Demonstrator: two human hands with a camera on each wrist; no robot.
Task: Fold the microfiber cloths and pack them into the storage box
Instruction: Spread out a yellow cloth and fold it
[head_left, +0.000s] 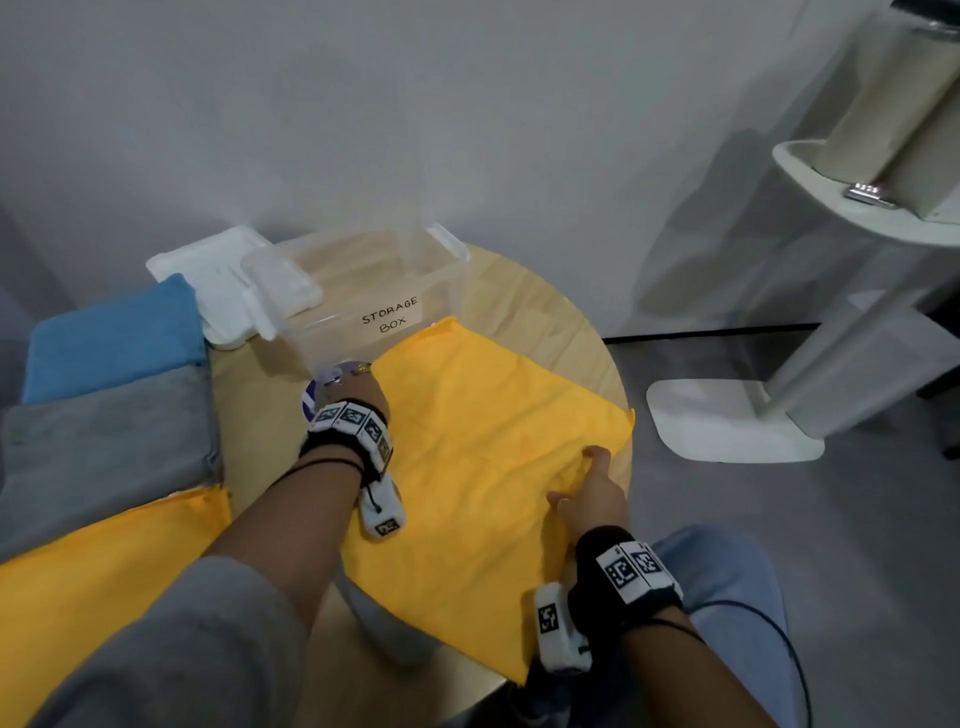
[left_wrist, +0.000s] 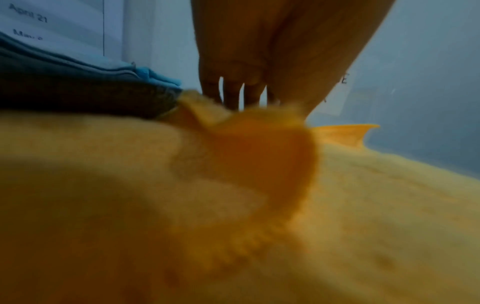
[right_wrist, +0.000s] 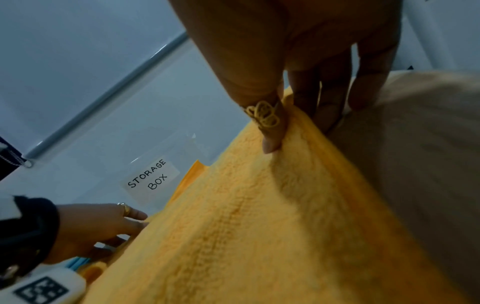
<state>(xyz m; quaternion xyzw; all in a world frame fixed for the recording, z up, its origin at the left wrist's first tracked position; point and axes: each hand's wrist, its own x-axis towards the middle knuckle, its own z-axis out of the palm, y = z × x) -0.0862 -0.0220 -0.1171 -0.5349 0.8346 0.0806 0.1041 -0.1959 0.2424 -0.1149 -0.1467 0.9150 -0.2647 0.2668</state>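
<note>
A yellow microfiber cloth (head_left: 483, 441) lies spread flat on the round wooden table (head_left: 535, 312), just in front of the clear storage box (head_left: 363, 291), whose paper label reads "STORAGE BOX". My left hand (head_left: 363, 387) is at the cloth's far left corner beside the box. In the left wrist view that hand (left_wrist: 241, 102) has its fingers down on the raised, bunched corner of the cloth (left_wrist: 259, 205). My right hand (head_left: 587, 470) is at the cloth's right edge. In the right wrist view the right hand (right_wrist: 285, 127) pinches that edge, ringed thumb on top and fingers underneath.
Folded blue (head_left: 114, 332) and grey (head_left: 104, 447) cloths are stacked at the left, with a second yellow cloth (head_left: 104, 561) in front of them. The white box lid (head_left: 218, 270) lies behind the box on its left. A white stand (head_left: 727, 421) is on the floor to the right.
</note>
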